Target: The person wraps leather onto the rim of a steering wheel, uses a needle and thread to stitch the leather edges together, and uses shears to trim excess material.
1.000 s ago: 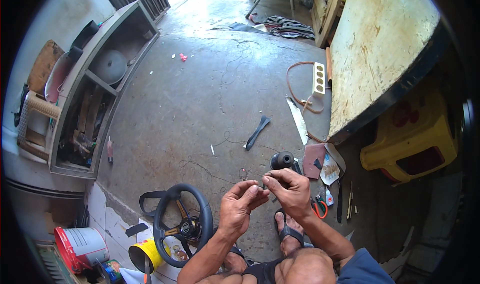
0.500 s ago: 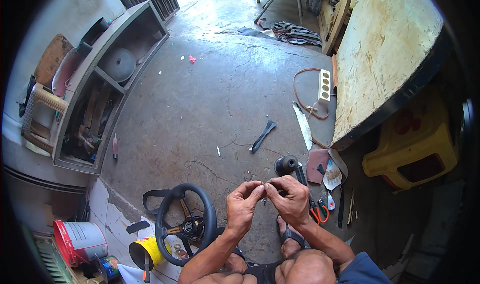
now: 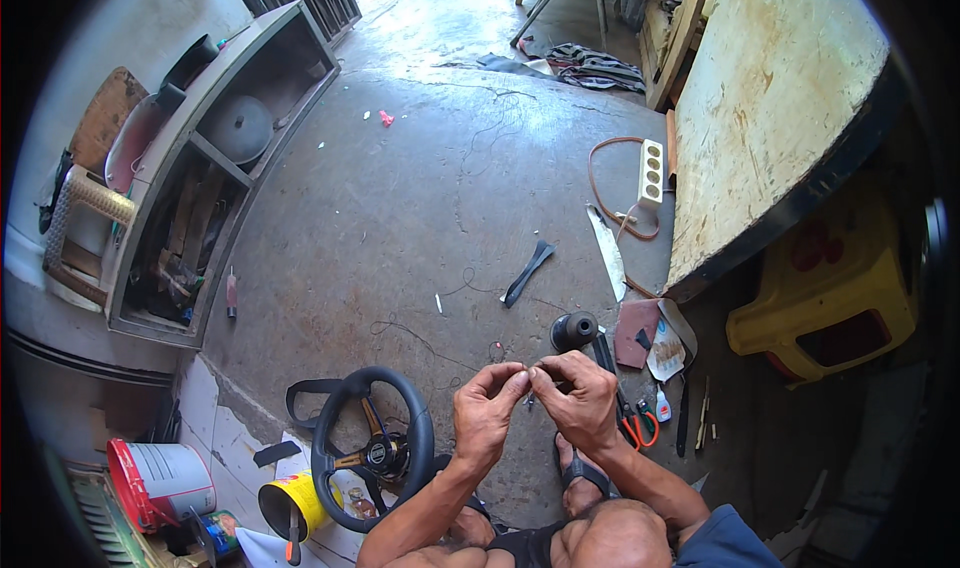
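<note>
My left hand [image 3: 485, 408] and my right hand [image 3: 580, 398] meet fingertip to fingertip over the floor, thumbs and forefingers pinched. Whatever lies between them is too small to make out; a tiny dark bit shows just below the fingertips. A black steering wheel [image 3: 380, 453] with gold-coloured spokes leans beside my left forearm. Just beyond my right hand stands a black round stepped part [image 3: 574, 331]. Orange-handled scissors [image 3: 640, 430] lie to the right of that hand. Thin dark thread [image 3: 425, 340] straggles across the floor ahead of my hands.
Farther ahead lies a black strip [image 3: 528, 273]. On the right are a power strip [image 3: 650, 173], a small white bottle [image 3: 663, 405] and a yellow stool [image 3: 830, 298]. A yellow can [image 3: 310, 503], a red-rimmed bucket [image 3: 180, 483] and a low cabinet [image 3: 150, 198] stand left.
My hands keep the same pinched pose, fingertips together. The view has shifted very slightly; nothing else has visibly moved.
</note>
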Tool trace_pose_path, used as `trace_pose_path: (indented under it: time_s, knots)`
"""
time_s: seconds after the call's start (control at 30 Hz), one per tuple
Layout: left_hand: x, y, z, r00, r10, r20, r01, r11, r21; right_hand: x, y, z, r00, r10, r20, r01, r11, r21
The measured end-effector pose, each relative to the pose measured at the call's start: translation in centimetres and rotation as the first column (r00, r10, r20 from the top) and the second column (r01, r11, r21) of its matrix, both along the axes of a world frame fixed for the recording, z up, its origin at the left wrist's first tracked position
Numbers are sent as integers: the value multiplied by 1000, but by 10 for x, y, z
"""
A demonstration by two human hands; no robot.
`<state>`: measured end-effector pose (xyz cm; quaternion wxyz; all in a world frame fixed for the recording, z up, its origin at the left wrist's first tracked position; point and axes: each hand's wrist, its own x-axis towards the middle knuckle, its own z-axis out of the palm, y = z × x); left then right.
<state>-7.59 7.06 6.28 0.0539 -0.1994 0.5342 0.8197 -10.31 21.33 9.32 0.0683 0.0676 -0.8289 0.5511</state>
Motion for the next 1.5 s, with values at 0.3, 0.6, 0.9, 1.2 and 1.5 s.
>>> trace_pose_path:
  time_s: [0.3,0.6,0.9,1.2,1.5]
  knots:
    - [0,-1,-3,1000,-3,-17,3,1000,-15,-1,0,-1,1000,5,22,-5,1000,12]
    - [0,0,-3,1000,-7,-17,7,999,-46,-2,1,-1,1000,18,15,-18,1000,13]
    - [0,0,-3,999,-20,-30,18,999,-51,-1,0,-3,1000,18,5,-18,1000,8]
    - [3,1,1,997,-61,-53,51,984,-173,2,-2,-7,1000,14,7,-14,1000,0]
    - [3,5,21,961,-242,-138,42,615,-787,3,-6,-26,983,-68,170,95,984,-154]
